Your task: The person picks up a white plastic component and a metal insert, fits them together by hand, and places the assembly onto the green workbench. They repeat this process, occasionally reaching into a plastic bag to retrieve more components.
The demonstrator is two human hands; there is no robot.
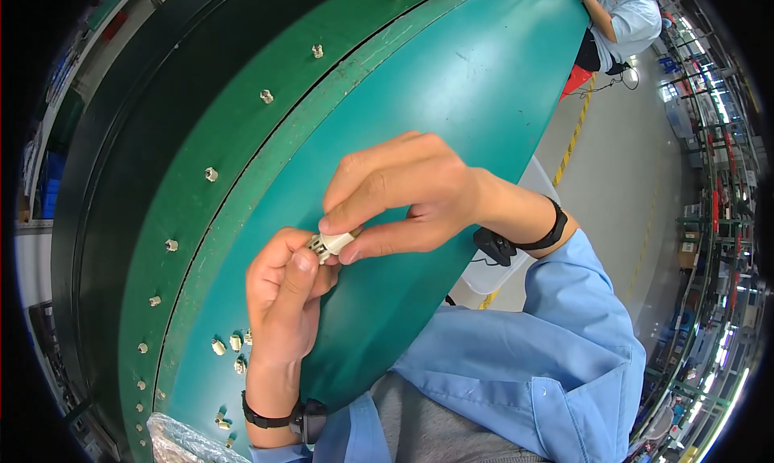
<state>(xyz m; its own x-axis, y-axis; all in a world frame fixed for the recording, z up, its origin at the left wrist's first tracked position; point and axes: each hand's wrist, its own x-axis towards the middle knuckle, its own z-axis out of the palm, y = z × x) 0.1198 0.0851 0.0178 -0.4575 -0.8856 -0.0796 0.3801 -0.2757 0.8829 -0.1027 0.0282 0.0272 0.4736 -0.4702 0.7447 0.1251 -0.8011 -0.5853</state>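
My left hand (278, 302) and my right hand (415, 193) meet above the teal table, both closed on one small cream plastic part (332, 242). The left thumb and fingers pinch its slotted end, which shows dark gaps. My right thumb and fingertips grip the smoother end, where a brownish tip peeks out. I cannot tell whether it is a single piece or two fitted together. Beside my left wrist lie several similar loose cream parts (235, 342), some with dark ends.
Along the left runs a green conveyor belt (242, 136) carrying a spaced row of similar cream parts (211, 174). A clear plastic bag (181, 440) lies at the lower left. Another person (625, 19) works at the table's far end. A translucent bin (484, 276) stands below my right arm.
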